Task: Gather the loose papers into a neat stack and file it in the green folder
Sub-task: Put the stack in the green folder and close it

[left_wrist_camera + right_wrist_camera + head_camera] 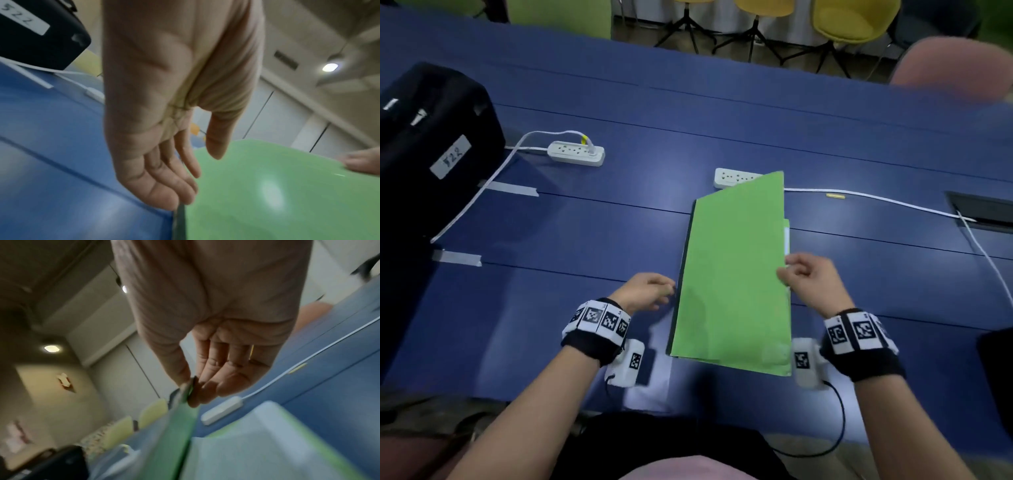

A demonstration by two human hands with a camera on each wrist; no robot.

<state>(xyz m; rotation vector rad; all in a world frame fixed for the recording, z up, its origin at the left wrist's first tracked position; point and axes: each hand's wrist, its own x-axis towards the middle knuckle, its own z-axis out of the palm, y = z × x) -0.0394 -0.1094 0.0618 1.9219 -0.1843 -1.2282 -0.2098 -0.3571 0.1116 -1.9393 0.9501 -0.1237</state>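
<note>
Head view, read from left to right: a black case (431, 137) was seen at the desk's (585, 233) far left, then a white power strip (576, 153). The left hand (645, 291) was held with relaxed, nearly straight fingers at the spine edge of the green folder (732, 274), nothing gripped. The folder lay on the desk before the person, its long axis running away from the body, leaning slightly right at the far end. Its front cover was raised along the right edge, pinched between thumb and fingers of the right hand (810, 279). White papers (786, 240) showed just inside that edge. The closing step was judged to be in hand; the cover would need lowering flat, with the spine steadied. A second power strip (732, 177) lay beyond.
</note>
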